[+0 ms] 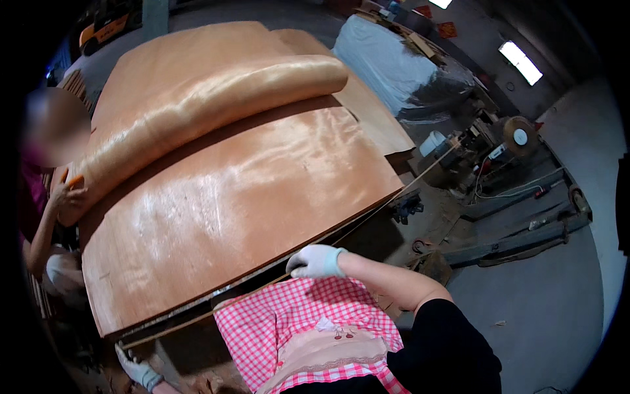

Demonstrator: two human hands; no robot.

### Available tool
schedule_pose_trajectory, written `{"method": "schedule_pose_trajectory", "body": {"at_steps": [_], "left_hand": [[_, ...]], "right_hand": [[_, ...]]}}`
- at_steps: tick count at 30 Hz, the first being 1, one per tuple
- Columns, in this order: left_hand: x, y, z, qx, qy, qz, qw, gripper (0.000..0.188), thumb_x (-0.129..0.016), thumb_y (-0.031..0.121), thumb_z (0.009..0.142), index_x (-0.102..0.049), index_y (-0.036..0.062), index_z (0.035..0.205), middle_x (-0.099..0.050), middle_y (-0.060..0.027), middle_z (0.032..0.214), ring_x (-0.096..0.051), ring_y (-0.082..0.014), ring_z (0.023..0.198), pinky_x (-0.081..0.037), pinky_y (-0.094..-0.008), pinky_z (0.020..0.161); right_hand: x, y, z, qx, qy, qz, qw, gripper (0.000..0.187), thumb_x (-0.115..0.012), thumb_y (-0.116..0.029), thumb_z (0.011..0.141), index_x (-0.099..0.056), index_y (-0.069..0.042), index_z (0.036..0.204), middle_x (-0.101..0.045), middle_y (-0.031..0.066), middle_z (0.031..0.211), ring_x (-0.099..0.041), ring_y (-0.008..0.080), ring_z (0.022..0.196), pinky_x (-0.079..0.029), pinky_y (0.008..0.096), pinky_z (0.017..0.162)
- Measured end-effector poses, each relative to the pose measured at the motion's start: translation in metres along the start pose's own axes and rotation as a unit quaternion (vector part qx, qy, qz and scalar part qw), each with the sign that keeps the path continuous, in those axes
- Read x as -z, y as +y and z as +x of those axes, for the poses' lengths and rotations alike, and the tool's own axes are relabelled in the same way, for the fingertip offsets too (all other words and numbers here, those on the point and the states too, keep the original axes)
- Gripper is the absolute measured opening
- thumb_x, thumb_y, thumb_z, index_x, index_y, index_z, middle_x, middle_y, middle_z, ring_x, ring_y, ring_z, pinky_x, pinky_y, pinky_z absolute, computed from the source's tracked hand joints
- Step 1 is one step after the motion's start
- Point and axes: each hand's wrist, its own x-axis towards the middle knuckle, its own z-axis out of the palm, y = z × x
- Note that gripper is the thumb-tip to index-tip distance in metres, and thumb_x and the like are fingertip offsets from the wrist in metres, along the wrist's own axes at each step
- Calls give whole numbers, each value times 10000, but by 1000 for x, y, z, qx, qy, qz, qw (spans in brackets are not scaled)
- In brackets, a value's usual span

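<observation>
A long thin wooden strip (190, 321) runs along the near edge of a stack of broad reddish-brown wood sheets (256, 197). My left hand (138, 369), in a pale glove, is at the strip's left end, thumb and fingers around it. Further right, my right hand (316, 261), in a white glove with a light blue cuff, is closed on the same strip, fingers curled down and partly hidden. Past this hand the strip slants toward the far right. A large sheet lies rolled over (216, 102) across the stack.
At the left, a co-worker's hand (71, 192) with orange on the fingers rests by the rolled sheet. A plastic-covered pile (387, 62), a white bucket (432, 142) and machinery with a round reel (520, 136) stand at the right. A forklift (105, 29) is far left.
</observation>
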Motion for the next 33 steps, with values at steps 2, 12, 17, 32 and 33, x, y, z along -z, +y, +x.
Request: {"method": "schedule_pose_trajectory", "body": {"at_steps": [2,12,17,32,33], "left_hand": [[6,6,13,99,10,-49,994,441,-461,286,973,-537,92,1362,-584,-36,1292,-552,-209,1087,-429,-264,830],[-29,94,-36,156,117,-43,980,243,-634,216,869,-736,-1,908,-703,-82,807,-633,-191,673,-507,-315,600],[-33,109,-41,177,144,-38,973,234,-634,184,862,-736,-24,895,-710,-96,851,-653,-202,719,-523,-316,631],[-34,98,-40,168,156,-71,971,197,-673,170,838,-735,-16,847,-694,-85,819,-628,-195,670,-505,-318,606],[-33,94,-39,149,150,-92,973,194,-662,176,846,-728,-7,852,-683,-75,802,-611,-188,644,-493,-315,589]], "right_hand": [[-4,-6,-3,-53,-4,-43,998,359,-568,-287,889,-651,-83,1172,-666,170,1126,-628,332,1046,-484,408,919],[-6,6,-19,0,240,-123,963,374,-549,-180,888,-581,-71,1243,-506,150,1364,-485,309,1250,-426,395,1025],[2,13,-28,-34,173,-117,977,362,-554,-201,884,-588,-85,1225,-531,147,1332,-506,313,1221,-443,395,1006],[2,29,-16,-91,54,-100,989,271,-550,-249,916,-661,-111,1120,-650,137,1091,-626,319,1006,-503,415,857],[0,27,-15,-86,58,-111,988,274,-551,-246,914,-658,-111,1127,-647,141,1096,-624,321,1010,-502,416,862]]}}
